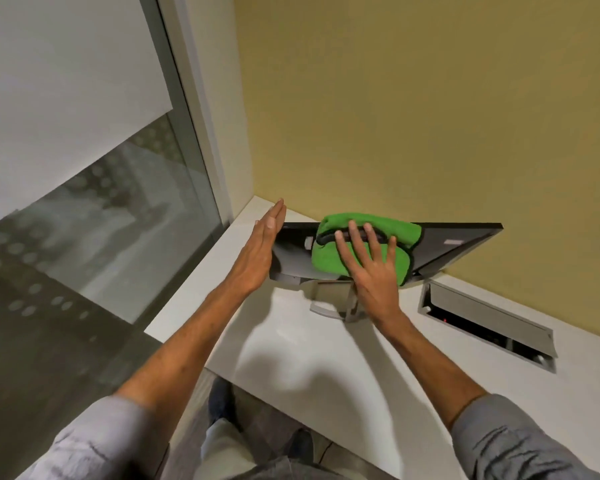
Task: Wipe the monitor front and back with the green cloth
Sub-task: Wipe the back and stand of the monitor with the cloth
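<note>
While standing long-axis left to right on worktop (291, 358), monitor (458, 249) leaning back; right hand (371, 271) flat, pressing green cloth (329, 261); left hand (260, 251) flat, unclenched, bracing left edge.

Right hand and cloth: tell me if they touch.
Touching. The head view shows the right hand pressed flat, fingers spread, on the green cloth, which drapes over the monitor's top edge.

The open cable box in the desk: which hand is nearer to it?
Right. The right hand presses the green cloth on the monitor, just left of the cable box. The left hand is at the monitor's far edge.
</note>
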The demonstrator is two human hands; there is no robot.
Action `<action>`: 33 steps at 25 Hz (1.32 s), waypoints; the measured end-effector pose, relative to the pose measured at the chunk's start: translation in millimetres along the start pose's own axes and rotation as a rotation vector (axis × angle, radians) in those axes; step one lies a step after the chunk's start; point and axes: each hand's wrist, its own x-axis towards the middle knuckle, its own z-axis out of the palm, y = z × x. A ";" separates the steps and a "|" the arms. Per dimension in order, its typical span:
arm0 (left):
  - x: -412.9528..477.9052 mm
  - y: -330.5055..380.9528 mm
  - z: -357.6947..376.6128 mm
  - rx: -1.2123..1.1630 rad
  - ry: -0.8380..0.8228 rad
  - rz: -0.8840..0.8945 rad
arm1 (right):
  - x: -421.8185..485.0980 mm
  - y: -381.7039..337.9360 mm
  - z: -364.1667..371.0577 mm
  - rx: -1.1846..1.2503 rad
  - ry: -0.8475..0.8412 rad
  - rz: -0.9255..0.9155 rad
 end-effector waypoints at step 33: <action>40.8 5.2 50.9 0.868 -0.151 0.337 | -125.3 -93.1 134.1 0.517 -0.369 0.984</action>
